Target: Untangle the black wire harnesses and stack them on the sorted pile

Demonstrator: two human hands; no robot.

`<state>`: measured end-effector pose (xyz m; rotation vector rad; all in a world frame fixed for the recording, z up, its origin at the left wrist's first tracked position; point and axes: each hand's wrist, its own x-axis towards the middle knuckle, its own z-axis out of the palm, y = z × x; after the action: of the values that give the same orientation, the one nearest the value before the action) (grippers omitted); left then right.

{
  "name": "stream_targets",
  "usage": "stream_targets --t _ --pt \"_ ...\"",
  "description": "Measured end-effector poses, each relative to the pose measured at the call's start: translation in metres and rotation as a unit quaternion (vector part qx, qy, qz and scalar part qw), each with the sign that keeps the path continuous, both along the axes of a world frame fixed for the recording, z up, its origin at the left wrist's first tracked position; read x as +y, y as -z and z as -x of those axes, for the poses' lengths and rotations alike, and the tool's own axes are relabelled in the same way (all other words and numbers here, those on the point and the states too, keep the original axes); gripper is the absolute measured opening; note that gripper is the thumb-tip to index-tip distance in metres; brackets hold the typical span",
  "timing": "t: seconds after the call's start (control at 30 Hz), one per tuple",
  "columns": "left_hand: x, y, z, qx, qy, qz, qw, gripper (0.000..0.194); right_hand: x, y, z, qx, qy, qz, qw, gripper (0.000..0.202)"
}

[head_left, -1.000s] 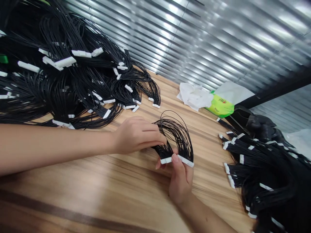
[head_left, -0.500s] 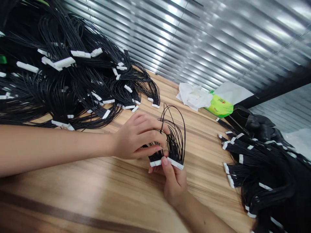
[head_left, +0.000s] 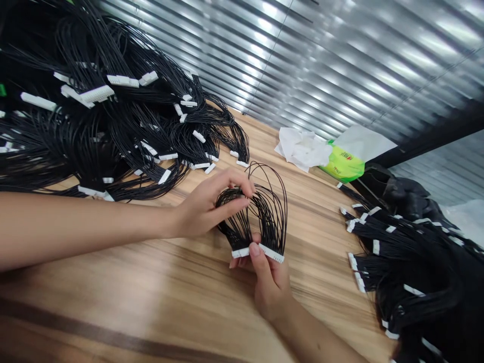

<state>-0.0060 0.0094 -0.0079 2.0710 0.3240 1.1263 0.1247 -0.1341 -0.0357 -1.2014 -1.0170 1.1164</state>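
My right hand (head_left: 274, 285) grips a wire harness (head_left: 272, 217) of looped black wires. Its thumb presses between two white connectors, the left one (head_left: 241, 252) and the right one (head_left: 271, 253); fingers show beneath them. The wires rise from the connectors and bend over in arches, a few loops standing higher than the rest. My left hand (head_left: 217, 204) is at the upper left of these loops, its thumb and forefinger curved around the wires with a small gap between the tips. Its other fingers are mostly hidden.
A large pile of black harnesses (head_left: 124, 116) with white connectors covers the upper left of the wooden table (head_left: 151, 297). More harnesses (head_left: 416, 267) lie at the right. Crumpled white tissue (head_left: 302, 148) and a green tissue pack (head_left: 344, 164) sit by the ribbed metal wall (head_left: 302, 60).
My left hand has moved up from near the connectors to the upper part of the loops, its thumb rising. My right hand keeps its hold on the harness, almost unmoved.
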Motion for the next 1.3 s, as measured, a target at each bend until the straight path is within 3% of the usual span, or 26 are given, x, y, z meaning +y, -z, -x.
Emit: stream_targets --t 0.17,0.37,0.5,0.67,0.87,0.97,1.2,1.3 --pt "0.0068 0.0047 -0.0055 0.064 -0.067 0.154 0.984 0.01 0.0001 0.003 -0.0012 -0.022 -0.008 0.026 0.999 0.026" --pt "0.0054 0.0012 -0.0042 0.072 -0.084 0.121 0.986 0.01 0.0013 0.0029 -0.001 -0.019 0.002 0.028 0.999 0.027" --pt "0.0061 0.0031 -0.0046 0.104 -0.066 0.143 0.982 0.017 0.0025 0.0016 -0.0008 -0.01 0.005 0.03 0.999 0.026" --pt "0.0087 0.0066 -0.0041 0.127 -0.106 0.12 0.979 0.027 0.0021 0.0011 -0.0008 -0.012 0.006 0.028 1.0 0.026" --pt "0.0066 0.0081 -0.0027 0.145 -0.033 0.208 0.967 0.029 0.0014 0.0 0.0002 0.002 0.012 0.036 0.999 0.028" --pt "0.0065 0.0077 -0.0028 0.138 -0.033 0.192 0.971 0.031 0.0024 -0.0015 0.0006 0.001 0.014 0.038 0.999 0.028" --pt "0.0049 0.0005 -0.0012 0.131 -0.104 0.032 0.985 0.016 0.0035 -0.0019 0.0002 -0.001 0.01 0.034 0.999 0.026" --pt "0.0039 -0.0002 -0.0003 0.134 -0.116 0.008 0.984 0.017 0.0023 -0.0009 -0.0008 -0.007 0.012 0.034 0.999 0.027"
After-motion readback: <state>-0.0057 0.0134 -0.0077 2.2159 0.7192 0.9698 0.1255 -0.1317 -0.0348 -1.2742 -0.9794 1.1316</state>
